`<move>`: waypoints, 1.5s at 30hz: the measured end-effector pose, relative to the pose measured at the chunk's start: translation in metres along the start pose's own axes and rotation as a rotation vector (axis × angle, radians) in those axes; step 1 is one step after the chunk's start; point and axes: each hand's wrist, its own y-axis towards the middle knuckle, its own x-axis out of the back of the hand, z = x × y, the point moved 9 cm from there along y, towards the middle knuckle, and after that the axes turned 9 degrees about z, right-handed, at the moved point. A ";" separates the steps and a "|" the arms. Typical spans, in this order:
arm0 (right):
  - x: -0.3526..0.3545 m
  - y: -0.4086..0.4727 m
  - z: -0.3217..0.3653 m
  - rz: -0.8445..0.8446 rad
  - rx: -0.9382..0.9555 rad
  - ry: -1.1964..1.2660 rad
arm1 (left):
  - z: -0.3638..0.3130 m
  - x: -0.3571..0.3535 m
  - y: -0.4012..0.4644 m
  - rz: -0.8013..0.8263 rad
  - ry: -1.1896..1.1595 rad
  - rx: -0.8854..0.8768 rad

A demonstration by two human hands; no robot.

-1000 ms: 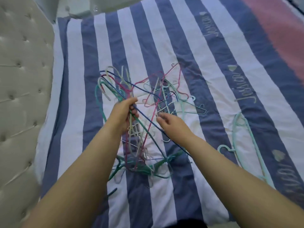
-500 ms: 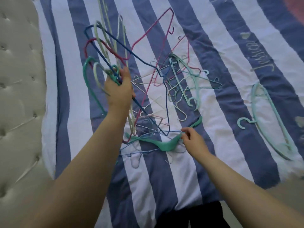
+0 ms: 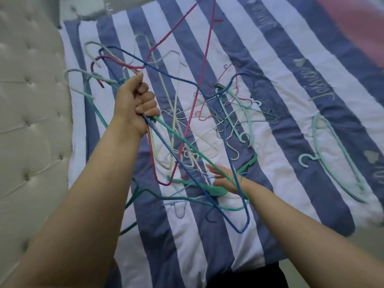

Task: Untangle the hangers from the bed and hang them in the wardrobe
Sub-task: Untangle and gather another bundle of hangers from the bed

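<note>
Left hand point(image 3: 137, 100) is clenching in a fist around a bundle of thin wire and plastic hangers, holding them raised above the blue-and-white striped bedspread point(image 3: 270, 84). In the fist: a dark blue wire hanger point(image 3: 245, 204), a magenta wire hanger point(image 3: 204, 59), a teal plastic hanger point(image 3: 187, 142) and a couple of pale cream ones (exact count unclear, they are overlapping). Their hooks are fanning out up-left of the fist.

Right hand point(image 3: 225, 179) is reaching low with fingers straight and relaxed, gripping nothing, lying against a chunky green plastic hanger point(image 3: 207, 189) on the bed; the blue and teal wires are crossing over its wrist.

A tangled heap of thin pastel hangers point(image 3: 228, 113) is lying on the bedspread between the hands and beyond. A mint-green plastic hanger point(image 3: 340, 154) is lying alone, well apart to the right. A beige tufted headboard point(image 3: 27, 100) is running along the left.
</note>
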 end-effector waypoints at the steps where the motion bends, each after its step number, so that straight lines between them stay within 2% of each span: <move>1: -0.007 -0.001 0.008 0.024 -0.001 0.060 | -0.008 0.000 -0.003 0.025 -0.034 -0.010; 5: -0.021 0.004 0.038 0.047 -0.019 0.128 | -0.034 0.013 -0.011 0.069 -0.098 -0.064; 6: -0.015 0.002 0.045 -0.002 -0.007 0.054 | -0.038 0.021 -0.013 0.061 -0.106 -0.075; 8: 0.013 -0.006 0.059 -0.208 0.046 -0.169 | -0.044 0.041 -0.018 0.033 -0.098 -0.088; 10: 0.036 -0.012 0.067 -0.295 0.080 -0.201 | -0.046 0.061 -0.022 0.003 -0.062 -0.090; 12: 0.032 -0.003 0.061 -0.167 0.031 -0.082 | -0.042 0.079 -0.025 -0.027 -0.043 -0.075; 15: -0.004 0.015 0.038 -0.003 -0.146 0.093 | -0.027 0.094 -0.027 -0.039 -0.057 -0.004; 18: -0.066 0.025 0.019 0.183 -0.253 0.113 | -0.008 0.098 -0.027 -0.001 -0.011 0.104; 21: -0.125 0.024 0.013 0.382 -0.263 -0.083 | 0.009 0.102 -0.031 0.043 0.019 0.180; 24: -0.155 0.017 -0.004 0.442 -0.302 -0.315 | 0.015 0.106 -0.036 0.101 0.060 0.242; 26: -0.147 0.019 -0.013 0.377 -0.280 -0.668 | 0.012 0.107 -0.041 0.150 0.072 0.272; 27: -0.137 0.020 -0.011 0.282 -0.261 -0.798 | 0.010 0.108 -0.044 0.175 0.059 0.283; 28: -0.126 0.023 -0.008 0.159 -0.233 -0.827 | 0.007 0.109 -0.048 0.203 0.039 0.294; 29: -0.115 0.024 -0.002 0.027 -0.200 -0.746 | 0.004 0.109 -0.052 0.235 0.023 0.309; 31: -0.098 0.026 0.008 -0.178 -0.122 -0.437 | 0.002 0.106 -0.061 0.301 0.016 0.346; 33: -0.089 0.034 0.024 -0.265 -0.106 -0.212 | 0.003 0.105 -0.067 0.324 0.047 0.367; 35: -0.079 0.044 0.041 -0.297 -0.121 -0.095 | 0.004 0.108 -0.070 0.283 0.140 0.354; 37: -0.060 0.049 0.054 -0.344 -0.075 0.136 | 0.001 0.117 -0.070 0.183 0.288 0.293; 40: -0.033 0.043 0.053 -0.471 -0.038 0.450 | -0.015 0.131 -0.070 -0.062 0.522 0.072; 43: -0.009 0.019 0.056 -0.757 0.095 0.669 | -0.031 0.140 -0.078 -0.325 0.630 -0.146; 45: 0.007 -0.004 0.061 -0.946 0.198 0.854 | -0.042 0.138 -0.083 -0.433 0.756 -0.260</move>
